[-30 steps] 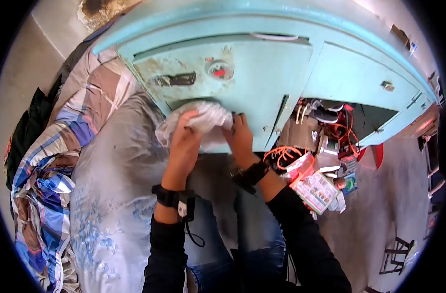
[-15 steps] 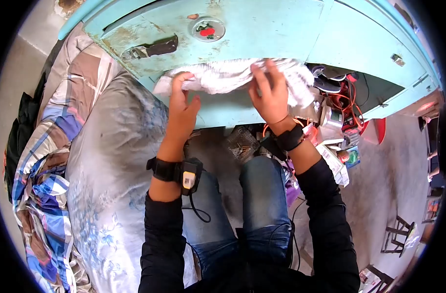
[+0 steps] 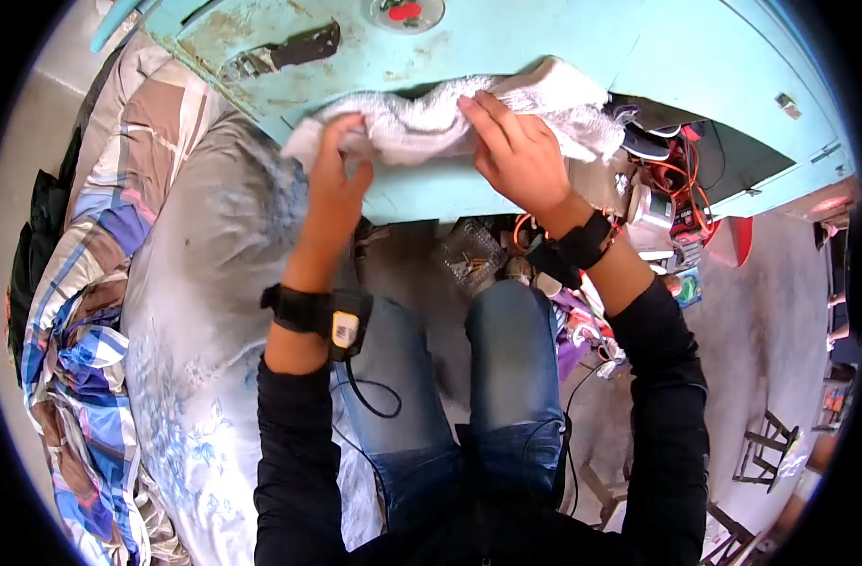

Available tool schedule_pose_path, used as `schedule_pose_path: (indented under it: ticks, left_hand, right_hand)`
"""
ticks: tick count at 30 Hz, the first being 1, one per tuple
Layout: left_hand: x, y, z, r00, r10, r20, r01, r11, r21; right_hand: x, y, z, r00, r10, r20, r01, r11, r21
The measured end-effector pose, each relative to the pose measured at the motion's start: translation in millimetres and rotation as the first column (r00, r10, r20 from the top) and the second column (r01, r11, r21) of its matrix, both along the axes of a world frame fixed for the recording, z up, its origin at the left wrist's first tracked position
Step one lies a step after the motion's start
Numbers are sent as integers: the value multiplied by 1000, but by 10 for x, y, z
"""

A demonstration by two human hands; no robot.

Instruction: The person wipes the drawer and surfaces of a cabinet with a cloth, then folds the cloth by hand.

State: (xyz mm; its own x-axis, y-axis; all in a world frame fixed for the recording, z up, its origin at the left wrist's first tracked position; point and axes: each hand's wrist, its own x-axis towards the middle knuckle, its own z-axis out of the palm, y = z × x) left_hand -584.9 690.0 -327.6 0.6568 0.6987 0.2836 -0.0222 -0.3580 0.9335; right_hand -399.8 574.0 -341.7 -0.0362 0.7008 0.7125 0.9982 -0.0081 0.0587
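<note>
Grip: both hands' fingertips buried in towel [image 3: 450, 123].

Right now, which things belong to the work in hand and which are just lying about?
In hand: white cloth, left hand, right hand, turquoise cabinet.
Lying about: orange wires, plaid bedding, floral sheet, folding stool.
</note>
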Motion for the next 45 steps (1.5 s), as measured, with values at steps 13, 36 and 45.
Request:
schedule_pose_path:
  ticks: [13, 36, 45]
  left_hand:
    - [-4, 104, -11, 971, -23, -238, 122, 905, 409]
    - [-132, 189, 291, 982, -65, -176, 141, 874, 466]
    - [-104, 102, -802, 963, -95, -254, 173, 935, 309]
  right_hand:
    - [189, -161, 17, 946, 63, 318, 20, 968, -251]
    - [34, -174, 136, 996, -42, 81, 72, 908, -413]
    - [33, -327, -880, 993, -114, -38, 53, 697, -715]
